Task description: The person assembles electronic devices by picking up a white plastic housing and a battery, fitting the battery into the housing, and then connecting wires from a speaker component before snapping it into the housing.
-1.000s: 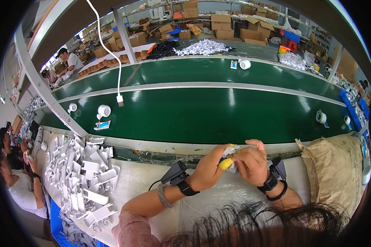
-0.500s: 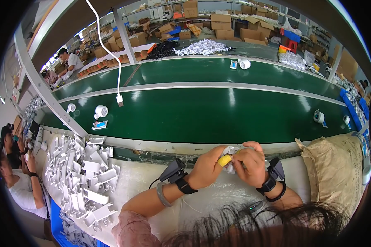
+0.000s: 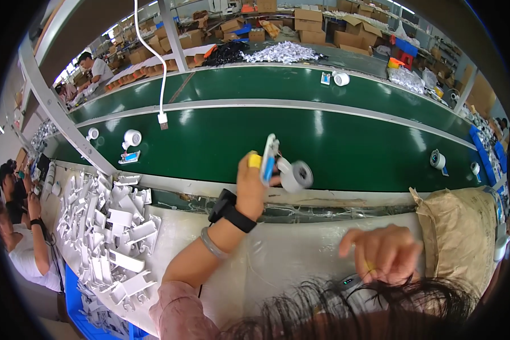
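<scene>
I find the left hand (image 3: 250, 187) gripping the white lamp unit (image 3: 294, 177) above the green belt (image 3: 209, 153), the right hand (image 3: 386, 252) loose-fingered, apparently empty — the head's sideways overhang could twist it free.

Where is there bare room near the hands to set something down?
Bare tabletop shows between the left forearm and the right hand. The green belt is bare between the white lamp in the left hand and the next lamp rightward. Crowded: left, under white plastic parts; right, under the brown sack.
</scene>
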Tool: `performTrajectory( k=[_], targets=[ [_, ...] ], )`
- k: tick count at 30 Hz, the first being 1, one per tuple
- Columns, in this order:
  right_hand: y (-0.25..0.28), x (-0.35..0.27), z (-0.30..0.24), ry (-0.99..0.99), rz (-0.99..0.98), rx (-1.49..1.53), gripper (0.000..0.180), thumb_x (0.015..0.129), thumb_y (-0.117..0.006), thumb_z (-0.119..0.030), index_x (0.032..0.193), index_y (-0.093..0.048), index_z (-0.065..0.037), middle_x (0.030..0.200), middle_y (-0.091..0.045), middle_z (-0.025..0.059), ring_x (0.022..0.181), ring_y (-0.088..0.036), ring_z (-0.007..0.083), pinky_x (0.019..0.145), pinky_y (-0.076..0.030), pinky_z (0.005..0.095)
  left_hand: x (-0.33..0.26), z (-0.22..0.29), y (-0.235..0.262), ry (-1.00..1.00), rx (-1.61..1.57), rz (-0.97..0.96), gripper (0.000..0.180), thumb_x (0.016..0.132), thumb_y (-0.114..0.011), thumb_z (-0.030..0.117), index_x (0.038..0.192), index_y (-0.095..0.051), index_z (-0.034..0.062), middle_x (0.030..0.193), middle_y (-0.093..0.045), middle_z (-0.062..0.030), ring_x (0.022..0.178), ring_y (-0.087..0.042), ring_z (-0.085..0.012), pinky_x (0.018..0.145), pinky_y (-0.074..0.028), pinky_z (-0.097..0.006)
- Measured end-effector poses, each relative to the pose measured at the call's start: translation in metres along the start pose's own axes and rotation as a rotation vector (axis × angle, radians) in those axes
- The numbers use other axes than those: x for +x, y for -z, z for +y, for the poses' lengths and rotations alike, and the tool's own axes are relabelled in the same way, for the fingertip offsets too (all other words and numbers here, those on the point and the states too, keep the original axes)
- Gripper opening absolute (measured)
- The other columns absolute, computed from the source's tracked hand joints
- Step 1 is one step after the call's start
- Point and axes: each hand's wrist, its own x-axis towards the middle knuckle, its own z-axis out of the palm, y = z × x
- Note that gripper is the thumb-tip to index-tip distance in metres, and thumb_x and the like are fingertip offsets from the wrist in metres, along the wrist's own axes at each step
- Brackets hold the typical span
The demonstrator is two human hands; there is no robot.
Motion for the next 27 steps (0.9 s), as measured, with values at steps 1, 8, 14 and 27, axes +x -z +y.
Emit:
performTrajectory(
  k=[1, 8, 14, 27],
  targets=[
    [-0.01, 0.001, -0.011, 0.028, -0.085, 0.113, 0.061, 0.101, -0.042, -0.055, 0.068, -0.06, -0.006, 0.055, -0.054, 0.0041, 0.047, -0.052, 0.0181, 0.086, -0.049, 0.0483, 0.012, -0.006, 0.008, -0.042, -0.012, 0.099, 0.044, 0.104, -0.04, 0.028, 0.138, -0.038, 0.0, 0.124, -0.054, -0.0149, 0.111, -0.059, -0.0246, 0.087, -0.055, -0.039],
    [-0.006, -0.011, -0.021, 0.078, -0.291, 0.224, 0.077, 0.094, -0.031, -0.072, 0.059, -0.06, -0.009, 0.056, -0.053, 0.0048, 0.045, -0.049, 0.0189, 0.087, -0.043, 0.0567, 0.015, -0.046, 0.02, -0.209, 0.456, 0.115, 0.05, 0.093, -0.047, 0.002, 0.143, -0.039, 0.003, 0.141, -0.045, -0.0094, 0.126, -0.047, -0.0198, 0.103, -0.038, -0.031],
    [-0.005, -0.024, -0.022, 0.042, -0.237, 0.175, 0.074, 0.095, -0.034, -0.068, 0.06, -0.06, -0.009, 0.056, -0.053, 0.0049, 0.046, -0.05, 0.0193, 0.086, -0.044, 0.0544, -0.034, -0.019, -0.018, 0.173, 0.365, -0.607, 0.031, 0.093, -0.05, 0.002, 0.123, -0.058, 0.0059, 0.117, -0.063, -0.007, 0.102, -0.062, -0.0222, 0.089, -0.049, -0.034],
    [-0.009, -0.022, -0.023, -0.051, -0.196, 0.084, 0.066, 0.097, -0.04, -0.061, 0.062, -0.06, -0.008, 0.056, -0.053, 0.0051, 0.047, -0.051, 0.0203, 0.083, -0.046, 0.0495, -0.054, -0.012, -0.026, -0.109, 0.827, -0.947, 0.033, 0.091, -0.059, 0.016, 0.121, -0.058, 0.0026, 0.099, -0.064, -0.0147, 0.08, -0.064, -0.0264, 0.074, -0.052, -0.036]
  ],
)
